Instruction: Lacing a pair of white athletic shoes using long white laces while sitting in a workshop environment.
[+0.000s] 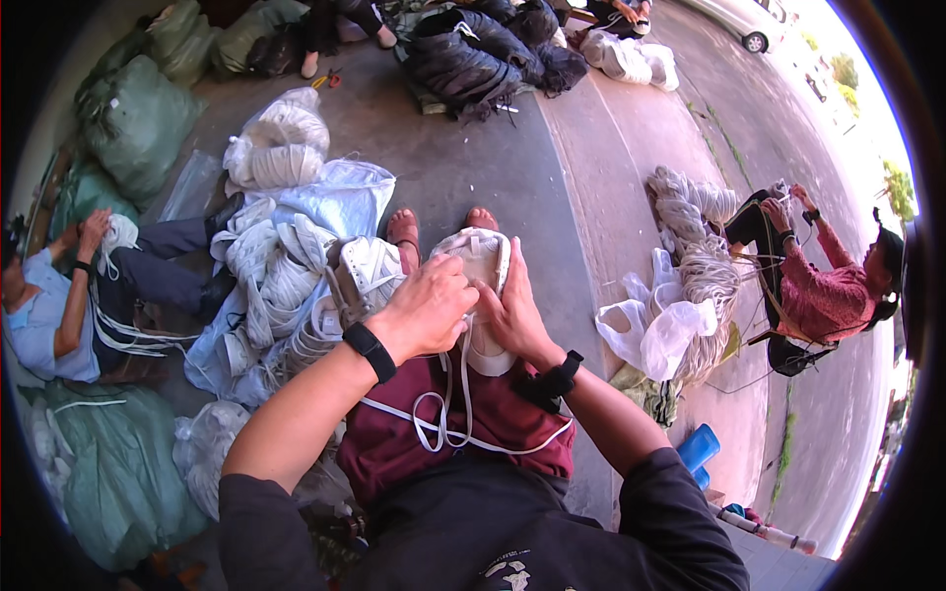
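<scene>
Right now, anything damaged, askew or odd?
No clear damage. One untidy spot: the white lace lies in loose loops over the maroon shorts, below the held shoe, and might snag.

1. The left hand covers part of the pale shoe; what its curled fingers pinch cannot be told.
2. Behind that hand, a second white shoe shows only in part.
3. The white lace runs up under the hands, where its path is lost.
4. The lower edge crops the print on the dark shirt.
5. The dark rim cuts off the seated person at left.
6. The upper edge cuts the white car.
7. The green sack hides its contents.
</scene>
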### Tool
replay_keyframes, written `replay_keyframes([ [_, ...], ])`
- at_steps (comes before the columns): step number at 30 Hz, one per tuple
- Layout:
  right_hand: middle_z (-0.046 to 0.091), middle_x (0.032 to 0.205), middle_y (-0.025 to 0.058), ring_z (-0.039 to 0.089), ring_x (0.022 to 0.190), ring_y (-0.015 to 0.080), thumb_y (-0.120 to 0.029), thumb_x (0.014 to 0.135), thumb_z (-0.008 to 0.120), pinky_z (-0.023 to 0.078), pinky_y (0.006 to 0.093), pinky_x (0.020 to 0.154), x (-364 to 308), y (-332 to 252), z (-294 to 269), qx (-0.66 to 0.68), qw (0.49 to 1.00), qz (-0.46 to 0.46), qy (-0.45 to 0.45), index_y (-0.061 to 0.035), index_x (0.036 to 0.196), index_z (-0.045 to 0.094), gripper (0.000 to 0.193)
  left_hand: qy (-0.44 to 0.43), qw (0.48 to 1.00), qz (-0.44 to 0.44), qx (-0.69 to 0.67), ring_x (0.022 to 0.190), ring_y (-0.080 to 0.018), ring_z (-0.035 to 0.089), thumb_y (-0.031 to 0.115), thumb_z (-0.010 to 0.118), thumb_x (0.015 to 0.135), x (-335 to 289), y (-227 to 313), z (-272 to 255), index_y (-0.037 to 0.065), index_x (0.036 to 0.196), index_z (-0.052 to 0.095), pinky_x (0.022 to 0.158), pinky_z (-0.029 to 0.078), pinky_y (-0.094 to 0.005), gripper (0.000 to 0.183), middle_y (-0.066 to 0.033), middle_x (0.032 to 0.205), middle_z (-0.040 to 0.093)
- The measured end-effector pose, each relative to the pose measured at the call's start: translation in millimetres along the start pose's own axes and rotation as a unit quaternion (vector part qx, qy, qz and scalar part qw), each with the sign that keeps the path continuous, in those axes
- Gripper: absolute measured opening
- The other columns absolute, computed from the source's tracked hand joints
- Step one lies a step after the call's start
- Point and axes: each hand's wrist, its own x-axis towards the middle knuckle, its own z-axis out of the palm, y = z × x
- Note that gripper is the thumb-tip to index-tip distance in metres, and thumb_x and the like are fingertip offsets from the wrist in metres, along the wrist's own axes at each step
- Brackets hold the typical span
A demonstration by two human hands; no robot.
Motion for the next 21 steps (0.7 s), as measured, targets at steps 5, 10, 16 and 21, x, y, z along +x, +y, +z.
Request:
replay_keyframes([
  [5,0.018,0.157,0.0318,0.022,0.146,0.0438,-0.026,0.095,0.060,0.022,0.0455,0.119,-1.1,9.8,1.1,-0.007,1.000,0.003,-0.006,0.0070,0.153,0.009,0.084,-0.020,1.000,-0.012,-0.001,0.098,-0.0301,0.056,0.016,0.081,0.066,6.8,1.1,1.1,0.005,0.076,0.063,0.091,0.044,-0.0428,0.023,-0.0124,0.088,0.059],
  [10,0.017,0.157,0.0325,0.021,0.147,0.0443,-0.027,0.095,0.059,0.021,0.0453,0.120,-2.7,12.6,-2.7,-0.005,1.000,0.008,-0.013,0.0076,0.152,0.009,0.084,-0.043,0.999,-0.010,0.001,0.096,-0.0310,0.056,0.016,0.081,0.065,12.6,4.7,1.8,0.006,0.075,0.064,0.090,0.044,-0.0433,0.022,-0.0128,0.087,0.059],
  [16,0.018,0.156,0.0334,0.021,0.146,0.0447,-0.030,0.095,0.059,0.021,0.0452,0.120,-1.1,15.1,-3.0,-0.013,1.000,-0.003,-0.009,0.0101,0.151,0.010,0.085,-0.005,0.999,-0.030,0.042,0.098,-0.0315,0.057,0.018,0.078,0.068,12.3,6.7,9.4,0.005,0.075,0.065,0.093,0.043,-0.0432,0.019,-0.0151,0.085,0.063],
  [21,0.019,0.156,0.0338,0.022,0.146,0.0447,-0.030,0.094,0.059,0.021,0.0451,0.120,-1.4,9.6,-3.8,-0.021,1.000,0.014,-0.003,0.0107,0.151,0.011,0.085,-0.053,0.996,-0.065,0.043,0.102,-0.0331,0.058,0.021,0.076,0.071,13.0,3.9,7.6,0.004,0.074,0.070,0.095,0.043,-0.0434,0.019,-0.0180,0.087,0.067],
])
